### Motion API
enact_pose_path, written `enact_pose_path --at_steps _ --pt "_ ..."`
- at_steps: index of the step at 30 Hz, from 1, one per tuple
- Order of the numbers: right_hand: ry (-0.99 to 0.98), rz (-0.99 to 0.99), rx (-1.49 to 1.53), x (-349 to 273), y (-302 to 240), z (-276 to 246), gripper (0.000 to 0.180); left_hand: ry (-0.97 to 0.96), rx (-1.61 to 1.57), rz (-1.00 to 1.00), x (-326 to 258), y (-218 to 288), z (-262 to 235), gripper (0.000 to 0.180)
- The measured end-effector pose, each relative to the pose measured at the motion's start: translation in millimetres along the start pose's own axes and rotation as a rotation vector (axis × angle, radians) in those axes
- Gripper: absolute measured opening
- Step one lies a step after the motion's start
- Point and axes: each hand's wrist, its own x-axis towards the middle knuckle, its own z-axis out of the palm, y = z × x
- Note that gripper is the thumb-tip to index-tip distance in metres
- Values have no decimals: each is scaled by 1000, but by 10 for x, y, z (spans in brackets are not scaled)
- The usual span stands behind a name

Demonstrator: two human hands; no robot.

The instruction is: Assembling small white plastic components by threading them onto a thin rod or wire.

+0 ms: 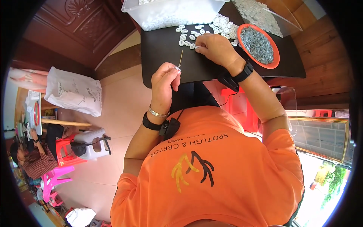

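My left hand (pixel 163 80) is just off the near edge of the dark table. Its thumb and fingers are pinched on a small white plastic piece (pixel 176 70), and a thin brass-coloured rod (pixel 181 57) points up from there. Over the tabletop, my right hand (pixel 214 47) bends its fingers down, with the tips together on a small white piece (pixel 197 47). Just beyond those fingertips lie several loose white oval pieces with two holes (pixel 187 44). A heap of the same kind of pieces (pixel 224 25) spreads behind my right hand.
An orange-rimmed bowl (pixel 277 56) of small grey metal screws or nails stands right of my right hand. A translucent tub (pixel 174 15) sits at the back of the black table (pixel 159 56). Far left, a seated person (pixel 39 162) works near a white sack (pixel 73 90) and plastic stools.
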Motion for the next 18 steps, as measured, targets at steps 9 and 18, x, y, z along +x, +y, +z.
enact_pose_path --at_steps 9,18 --pt "-222 364 1578 -372 -167 -103 20 -26 74 22 22 92 65 18" --pt "-178 415 2005 -521 -249 -55 15 -116 164 34 3 196 251 19"
